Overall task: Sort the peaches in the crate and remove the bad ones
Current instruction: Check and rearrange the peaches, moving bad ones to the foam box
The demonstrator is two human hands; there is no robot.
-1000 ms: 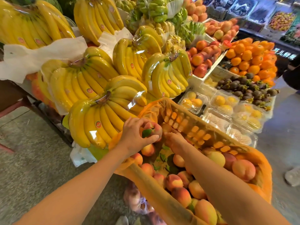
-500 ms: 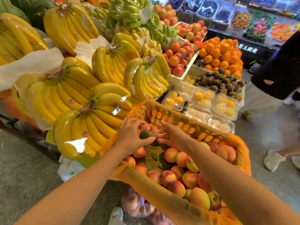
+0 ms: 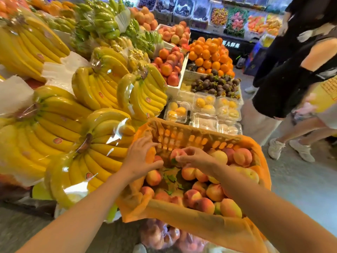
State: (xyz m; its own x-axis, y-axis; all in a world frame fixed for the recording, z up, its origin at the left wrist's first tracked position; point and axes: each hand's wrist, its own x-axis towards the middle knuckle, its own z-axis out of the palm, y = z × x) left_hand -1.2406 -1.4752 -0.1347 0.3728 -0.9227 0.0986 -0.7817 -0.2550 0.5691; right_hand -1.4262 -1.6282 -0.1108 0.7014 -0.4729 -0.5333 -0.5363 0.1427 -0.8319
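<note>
An orange crate (image 3: 193,132) lined with orange plastic film holds several peaches (image 3: 214,193) and loose green leaves. My right hand (image 3: 196,158) pinches a pinkish peach with a green leaf (image 3: 177,153) over the crate's far left corner. My left hand (image 3: 139,157) is just left of it with straight fingers against the liner at the crate's left wall. A small peach (image 3: 157,158) lies by its thumb; I cannot tell whether the hand touches it.
Wrapped banana bunches (image 3: 102,148) press against the crate's left side. Clear boxes of yellow fruit (image 3: 206,105) stand behind it. A plastic bag of peaches (image 3: 160,236) lies on the floor below. Two people (image 3: 291,79) stand in the aisle at right.
The leafed peach has gone from my left hand to my right hand. My left hand has let go and its fingers have straightened. The view has swung right.
</note>
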